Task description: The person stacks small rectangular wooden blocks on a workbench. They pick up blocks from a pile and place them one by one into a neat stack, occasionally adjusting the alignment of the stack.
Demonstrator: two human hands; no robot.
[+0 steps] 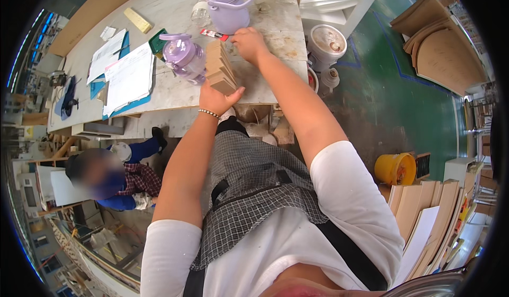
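Note:
A row of thin brown board pieces (219,64) stands on the worktable (171,86). My left hand (218,96) grips its near end, thumb on the right side. Beyond the row's far end, my right hand (248,44) rests by the base of a large lilac jug (227,8) with a handle; its fingertips touch or lie very near a small red and black packet (214,34). Whether they hold anything is hidden. Just left of the boards is a clear purple bottle (184,56), with a green box (158,42) behind it.
Papers (131,78) on blue clipboards and a yellowish block (138,19) lie on the table's left part. A clear jar (201,13) stands beside the jug. Lidded buckets (328,44) stand off the right edge. Another person (119,177) is low down at the left.

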